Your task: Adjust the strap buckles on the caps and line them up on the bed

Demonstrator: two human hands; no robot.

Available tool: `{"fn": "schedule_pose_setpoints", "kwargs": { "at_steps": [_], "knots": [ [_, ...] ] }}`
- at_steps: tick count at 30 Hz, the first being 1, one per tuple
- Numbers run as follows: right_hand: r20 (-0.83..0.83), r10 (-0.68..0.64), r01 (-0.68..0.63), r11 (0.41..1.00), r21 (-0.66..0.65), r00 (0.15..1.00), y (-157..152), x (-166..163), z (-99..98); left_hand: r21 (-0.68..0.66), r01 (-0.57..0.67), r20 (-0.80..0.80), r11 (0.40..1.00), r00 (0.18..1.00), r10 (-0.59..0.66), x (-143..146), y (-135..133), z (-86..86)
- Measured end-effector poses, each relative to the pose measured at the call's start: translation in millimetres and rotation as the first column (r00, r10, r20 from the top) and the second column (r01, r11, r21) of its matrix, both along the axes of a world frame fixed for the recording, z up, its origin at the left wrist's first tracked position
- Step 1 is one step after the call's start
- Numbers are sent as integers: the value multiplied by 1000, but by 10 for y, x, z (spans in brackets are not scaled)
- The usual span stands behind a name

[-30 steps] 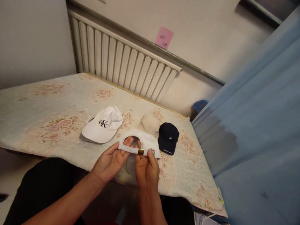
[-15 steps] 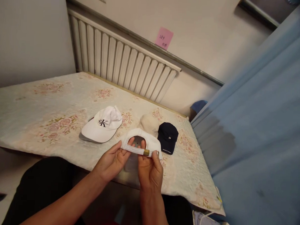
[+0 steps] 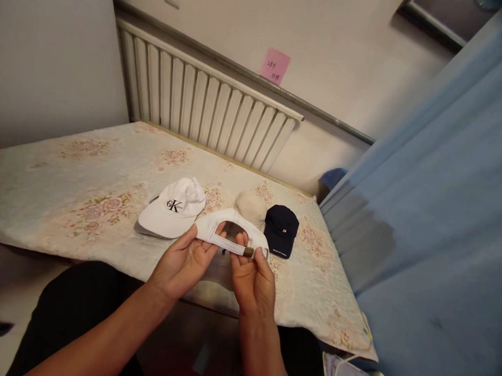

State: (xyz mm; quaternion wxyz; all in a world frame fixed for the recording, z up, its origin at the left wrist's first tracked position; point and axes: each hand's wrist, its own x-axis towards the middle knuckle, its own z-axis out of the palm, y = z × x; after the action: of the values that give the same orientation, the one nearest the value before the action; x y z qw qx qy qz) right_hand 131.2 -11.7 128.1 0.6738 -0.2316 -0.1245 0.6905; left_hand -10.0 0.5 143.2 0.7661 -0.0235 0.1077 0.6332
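Pale wall (image 3: pixel 344 53), pink note (image 3: pixel 275 66) on it; white radiator (image 3: pixel 200 97) below; blue curtain (image 3: pixel 431 246) at right; floral cover (image 3: pixel 77 175) in front.

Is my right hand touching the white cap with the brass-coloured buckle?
Touching. In the head view, the right hand grips the white cap beside the buckle, its thumb against the cap's edge.

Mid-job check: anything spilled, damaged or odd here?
One thing: a dark grey patch on the blue curtain, darker than the fabric around it. Shadow or stain, I can't tell. No damage shows on the held white cap.
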Motion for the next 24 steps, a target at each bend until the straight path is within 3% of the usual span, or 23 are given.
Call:
{"fn": "schedule_pose_setpoints", "kwargs": {
  "at_steps": [8,12,15,19,24],
  "knots": [
    [26,9,-8,999,-31,1000,38,101,-174,-46,-30,41,999,999,32,-68,140,-300],
    [19,-70,70,998,-9,997,25,122,-178,-87,21,19,996,1000,-19,2,133,-275],
    [36,-73,69,994,90,997,-26,38,-162,-112,43,-20,993,999,-45,95,87,-244],
    [156,-77,40,973,229,985,-115,-149,-161,-135,88,-47,987,994,-96,216,5,-240],
    [403,-209,176,977,117,891,-163,-225,-197,-91,134,-69,987,988,-140,306,-69,-267]
  ]
}}
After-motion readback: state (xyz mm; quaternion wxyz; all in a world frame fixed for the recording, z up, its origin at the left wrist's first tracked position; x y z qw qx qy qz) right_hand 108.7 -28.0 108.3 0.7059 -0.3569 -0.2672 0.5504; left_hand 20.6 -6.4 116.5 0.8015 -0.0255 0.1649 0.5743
